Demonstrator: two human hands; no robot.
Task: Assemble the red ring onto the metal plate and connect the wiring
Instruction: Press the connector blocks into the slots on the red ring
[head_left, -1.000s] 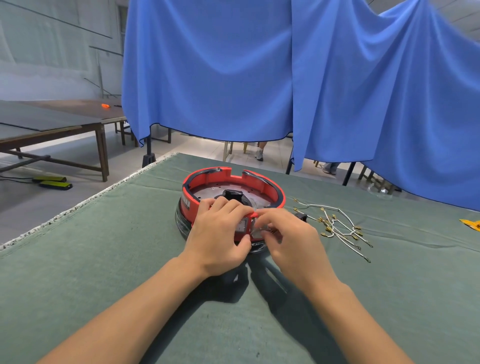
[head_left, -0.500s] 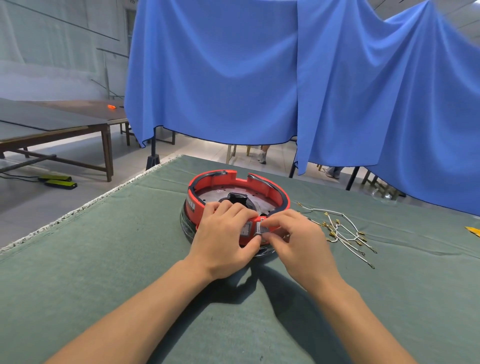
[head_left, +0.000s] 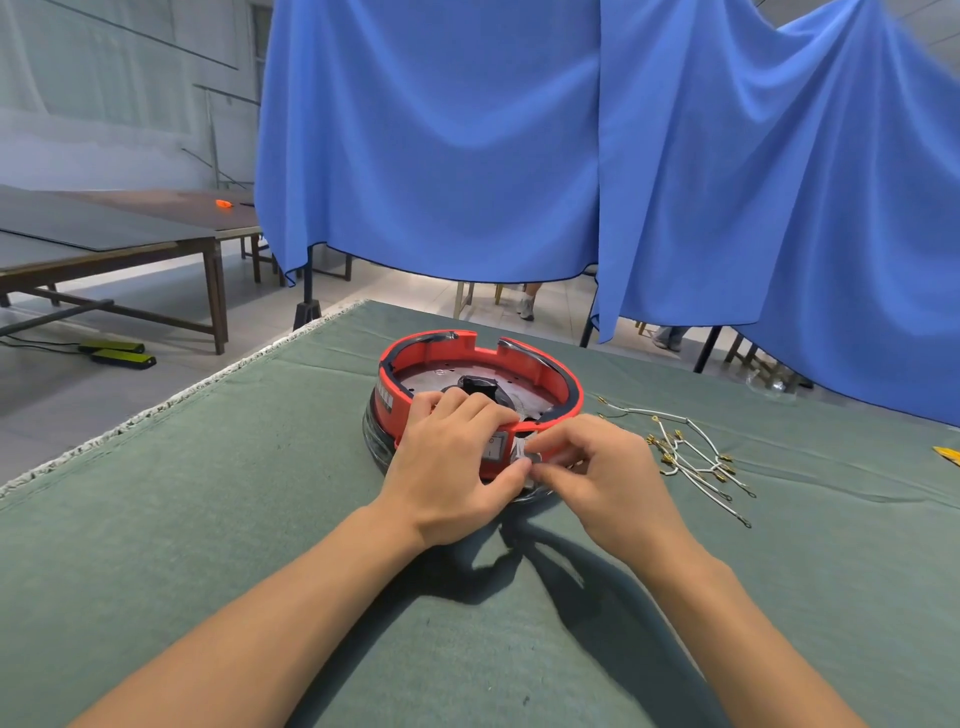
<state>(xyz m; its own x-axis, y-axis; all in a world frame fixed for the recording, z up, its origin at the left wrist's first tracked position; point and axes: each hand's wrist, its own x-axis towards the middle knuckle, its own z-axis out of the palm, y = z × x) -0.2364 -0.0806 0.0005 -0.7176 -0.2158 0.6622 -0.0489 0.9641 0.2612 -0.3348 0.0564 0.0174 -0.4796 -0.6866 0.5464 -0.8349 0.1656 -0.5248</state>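
Note:
The red ring (head_left: 540, 364) sits on the round metal plate (head_left: 421, 376) in the middle of the green cloth table. A black part (head_left: 478, 387) stands at the plate's centre. My left hand (head_left: 452, 467) grips the ring's near wall, fingers curled over its rim beside a small switch (head_left: 494, 447). My right hand (head_left: 597, 473) pinches a small silvery part (head_left: 530, 457) against the ring's near side, just right of the switch. A bundle of white wires (head_left: 691, 457) with brass terminals lies on the cloth to the right, apart from both hands.
The green cloth table (head_left: 208, 519) has its left edge running diagonally toward the back. Blue curtains (head_left: 519, 145) hang behind it. Wooden tables (head_left: 130, 239) stand at the far left. A yellow object (head_left: 948, 453) lies at the right edge.
Both hands stay at the ring's near side. My right hand's fingers have shifted slightly on the small silvery part. The camera has drifted a little.

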